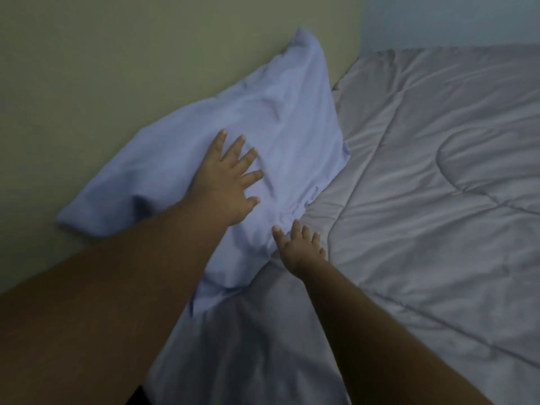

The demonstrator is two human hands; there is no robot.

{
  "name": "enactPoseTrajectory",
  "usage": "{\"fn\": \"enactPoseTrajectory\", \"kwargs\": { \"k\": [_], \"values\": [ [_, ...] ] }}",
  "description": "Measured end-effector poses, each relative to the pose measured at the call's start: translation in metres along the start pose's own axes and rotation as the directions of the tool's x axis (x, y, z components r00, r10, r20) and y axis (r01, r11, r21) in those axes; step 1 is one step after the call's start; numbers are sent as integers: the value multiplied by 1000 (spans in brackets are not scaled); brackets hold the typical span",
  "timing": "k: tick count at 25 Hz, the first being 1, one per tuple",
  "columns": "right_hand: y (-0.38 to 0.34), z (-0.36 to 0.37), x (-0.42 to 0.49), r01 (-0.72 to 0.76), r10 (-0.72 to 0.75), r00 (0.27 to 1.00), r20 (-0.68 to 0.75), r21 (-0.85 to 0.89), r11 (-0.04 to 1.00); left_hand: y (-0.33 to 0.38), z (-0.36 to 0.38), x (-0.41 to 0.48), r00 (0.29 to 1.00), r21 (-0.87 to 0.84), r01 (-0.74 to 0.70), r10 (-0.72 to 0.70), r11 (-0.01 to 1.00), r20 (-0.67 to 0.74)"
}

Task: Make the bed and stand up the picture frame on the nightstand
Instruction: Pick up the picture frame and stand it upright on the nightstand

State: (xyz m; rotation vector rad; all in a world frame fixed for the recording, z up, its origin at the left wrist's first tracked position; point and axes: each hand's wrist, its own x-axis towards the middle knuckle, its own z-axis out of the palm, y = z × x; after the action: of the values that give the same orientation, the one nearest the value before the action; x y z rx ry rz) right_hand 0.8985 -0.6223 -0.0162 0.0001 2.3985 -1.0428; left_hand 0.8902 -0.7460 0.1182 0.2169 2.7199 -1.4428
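While your right hand rests spread and empty at the pillow's lower edge, low in the frame's centre, it seems to steady that corner; your left hand, fingers wide and flat, presses the blue pillow against the wall, probably to plump it; beyond, the grey comforter lies smoothed; nightstand and picture frame are out of view.
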Motion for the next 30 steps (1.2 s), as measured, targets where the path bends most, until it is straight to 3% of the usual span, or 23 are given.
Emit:
{"fn": "enactPoseTrajectory", "kwargs": {
  "k": [3,7,10,13,17,20,26,30],
  "values": [
    [-1,21,-47,91,-86,993,76,-70,993,7,11,-75,991,-180,131,-122,975,58],
    [-6,73,-114,268,-227,953,200,-212,940,35,44,-200,925,-491,364,-366,791,96],
    [-20,125,-142,387,-286,894,345,-272,881,49,79,-288,825,-540,564,-448,624,343],
    [-41,189,-166,511,-348,809,474,-275,814,55,126,-362,632,-458,773,-472,439,615],
    [-79,291,-200,676,-472,691,547,-258,690,52,199,-462,338,-279,941,-498,192,798],
    [-115,369,-219,741,-497,618,609,-241,626,42,249,-517,177,-162,984,-455,71,873],
    [-173,470,-250,896,-704,427,568,-159,415,30,324,-570,31,-30,1000,-369,7,929],
    [-189,504,-252,919,-636,384,670,-208,335,30,345,-582,-25,12,999,-359,-39,933]
  ]
}}
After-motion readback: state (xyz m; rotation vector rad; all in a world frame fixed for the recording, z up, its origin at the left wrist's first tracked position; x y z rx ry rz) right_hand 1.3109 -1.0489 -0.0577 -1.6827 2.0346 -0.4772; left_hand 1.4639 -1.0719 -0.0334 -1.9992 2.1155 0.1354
